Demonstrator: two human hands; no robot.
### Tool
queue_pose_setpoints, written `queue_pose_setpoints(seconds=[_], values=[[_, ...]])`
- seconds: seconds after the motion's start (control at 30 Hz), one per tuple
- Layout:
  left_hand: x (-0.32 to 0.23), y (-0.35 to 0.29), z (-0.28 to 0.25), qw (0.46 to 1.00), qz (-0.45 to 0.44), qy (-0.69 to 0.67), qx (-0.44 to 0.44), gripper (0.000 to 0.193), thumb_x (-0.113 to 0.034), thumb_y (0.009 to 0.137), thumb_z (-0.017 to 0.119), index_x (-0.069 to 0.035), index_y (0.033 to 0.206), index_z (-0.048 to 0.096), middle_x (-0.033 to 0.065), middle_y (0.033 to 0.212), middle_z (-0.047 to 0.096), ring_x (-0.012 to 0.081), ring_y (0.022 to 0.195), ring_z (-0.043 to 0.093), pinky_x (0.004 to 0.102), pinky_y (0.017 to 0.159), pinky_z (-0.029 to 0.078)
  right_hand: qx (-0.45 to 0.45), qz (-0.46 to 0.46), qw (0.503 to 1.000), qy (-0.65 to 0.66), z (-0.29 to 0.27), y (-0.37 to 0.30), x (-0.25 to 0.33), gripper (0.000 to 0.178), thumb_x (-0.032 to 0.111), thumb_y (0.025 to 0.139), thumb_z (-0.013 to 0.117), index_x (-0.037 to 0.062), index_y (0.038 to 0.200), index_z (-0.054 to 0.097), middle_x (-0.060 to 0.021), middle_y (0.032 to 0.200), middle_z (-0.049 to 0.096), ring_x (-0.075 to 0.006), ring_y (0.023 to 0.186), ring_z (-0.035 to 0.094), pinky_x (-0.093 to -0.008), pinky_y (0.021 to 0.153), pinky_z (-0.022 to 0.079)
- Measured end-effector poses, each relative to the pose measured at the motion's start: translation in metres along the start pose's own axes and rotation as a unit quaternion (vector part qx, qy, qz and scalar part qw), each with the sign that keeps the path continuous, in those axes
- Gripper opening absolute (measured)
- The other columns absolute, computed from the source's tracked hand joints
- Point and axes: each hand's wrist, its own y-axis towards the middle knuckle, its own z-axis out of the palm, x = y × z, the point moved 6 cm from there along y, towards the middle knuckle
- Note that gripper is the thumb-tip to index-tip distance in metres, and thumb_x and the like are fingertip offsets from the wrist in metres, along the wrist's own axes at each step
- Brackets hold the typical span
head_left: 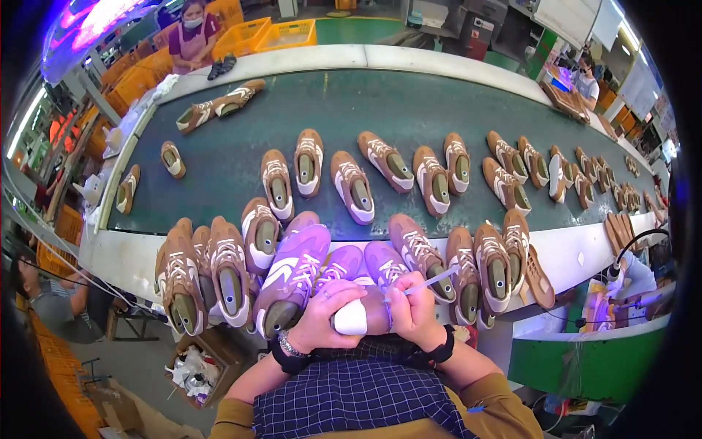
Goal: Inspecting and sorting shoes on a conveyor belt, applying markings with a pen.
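Note:
My left hand (319, 320) is closed around a brown shoe (378, 313), close to my checked apron (351, 399). A white patch on one end of that shoe faces up. In my right hand (415, 313) is a thin, pale stick-like tool (437, 278), pinched between the fingers, its upper end pointing to the right. This hand is against the shoe's right side, where the tool's lower end is hidden. Just beyond my hands, brown sneakers with white laces (291, 272) stand close together under purple light, with olive inserts in several of them.
A dark green conveyor belt (241, 172) carries several brown sneakers (352, 186) across the view. Its white front ledge (124, 256) holds more shoes. A carton of waste (201, 369) is at lower left, and a green-sided bench (578, 362) at right. One person (194, 36) is beyond the belt.

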Motion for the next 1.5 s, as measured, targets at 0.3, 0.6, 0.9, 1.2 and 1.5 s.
queue_pose_setpoints(seconds=[0.3,0.6,0.9,1.2,1.5], values=[[0.007,0.006,0.003,1.0,-0.012,-0.005,-0.006,0.063,-0.014,0.051,0.075,-0.003,0.11,0.057,0.0115,0.105,0.06,0.0277,0.1,0.058,0.0371,0.089,0.044,-0.017,-0.045,0.999,-0.014,-0.005,0.005,0.002,0.005,0.006,0.086,0.051,0.0016,0.086,0.048,-0.0079,0.07,0.053,-0.0154,0.059,0.051,-0.0283,0.055,0.042],[0.011,0.01,0.004,0.999,-0.045,-0.031,0.001,0.065,-0.016,0.052,0.077,-0.004,0.113,0.057,0.011,0.106,0.059,0.0272,0.102,0.056,0.0377,0.091,0.043,-0.044,-0.074,0.996,0.005,-0.008,0.004,0.0,0.005,0.005,0.083,0.054,0.002,0.083,0.05,-0.0094,0.07,0.053,-0.0195,0.056,0.053,-0.0304,0.052,0.043],[0.01,0.021,0.005,0.998,-0.043,-0.038,-0.008,0.063,-0.014,0.053,0.076,-0.005,0.112,0.057,0.0109,0.106,0.059,0.0273,0.102,0.056,0.0377,0.091,0.043,-0.069,-0.118,0.991,-0.007,-0.013,0.006,0.0,0.005,0.002,0.081,0.053,0.0009,0.083,0.049,-0.0097,0.072,0.055,-0.0194,0.058,0.054,-0.0302,0.054,0.045],[0.015,0.03,0.009,0.998,-0.056,-0.038,-0.005,0.066,-0.015,0.051,0.078,-0.004,0.113,0.056,0.0109,0.108,0.058,0.0248,0.103,0.055,0.036,0.092,0.042,-0.078,-0.13,0.988,0.027,-0.017,0.006,-0.013,0.008,0.001,0.081,0.053,0.0011,0.086,0.047,-0.0096,0.072,0.056,-0.0187,0.058,0.055,-0.0302,0.055,0.045],[0.023,0.037,0.012,0.996,-0.064,-0.058,-0.005,0.067,-0.014,0.051,0.078,-0.003,0.112,0.056,0.0103,0.107,0.057,0.0242,0.101,0.055,0.0348,0.091,0.042,-0.08,-0.148,0.985,0.025,-0.02,0.009,-0.022,0.008,0.002,0.082,0.051,0.0015,0.087,0.045,-0.0102,0.07,0.055,-0.019,0.056,0.054,-0.0299,0.053,0.044]])
